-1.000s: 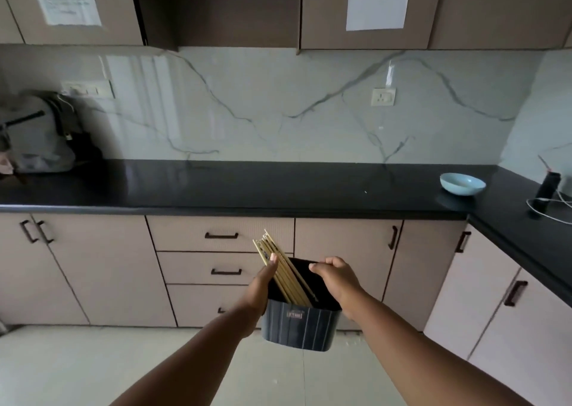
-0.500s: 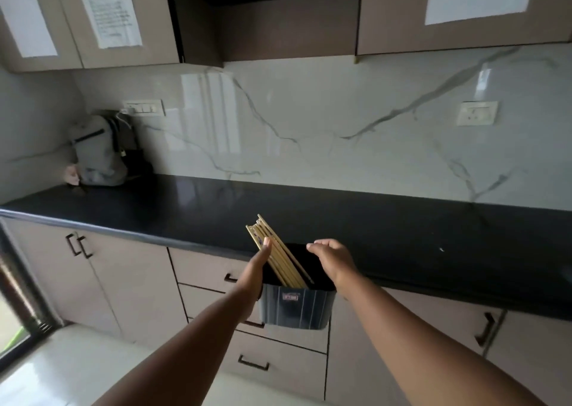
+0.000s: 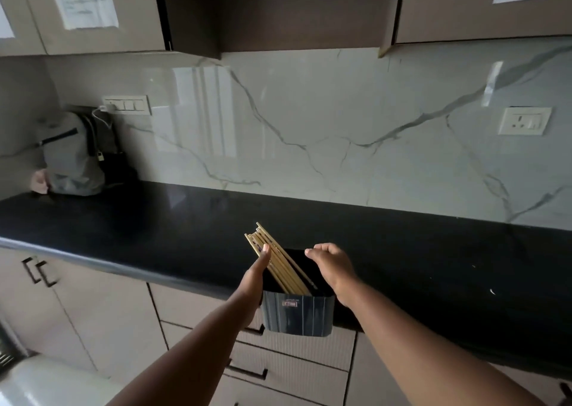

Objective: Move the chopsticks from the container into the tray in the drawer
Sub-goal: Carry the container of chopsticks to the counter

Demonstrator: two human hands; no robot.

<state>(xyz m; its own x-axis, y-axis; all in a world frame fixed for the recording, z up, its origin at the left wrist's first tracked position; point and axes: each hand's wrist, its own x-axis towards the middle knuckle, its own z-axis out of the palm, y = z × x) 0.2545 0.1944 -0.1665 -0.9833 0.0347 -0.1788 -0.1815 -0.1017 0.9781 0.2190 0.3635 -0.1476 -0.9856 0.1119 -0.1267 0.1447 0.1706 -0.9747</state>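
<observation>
— Chopsticks [image 3: 278, 261], where are they?
— Leaning in the dark container [image 3: 297, 314], between my two hands, tops sticking out past my left fingers [image 3: 265, 250].
— And your grip?
— Left hand [image 3: 254, 277] and right hand [image 3: 332, 271] each hold a side of the container, fingers curled on its rim, over the black table [image 3: 154, 219] edge.

container [image 3: 297, 317] carried nearer the countertop [image 3: 402, 250], view tilted upward
</observation>
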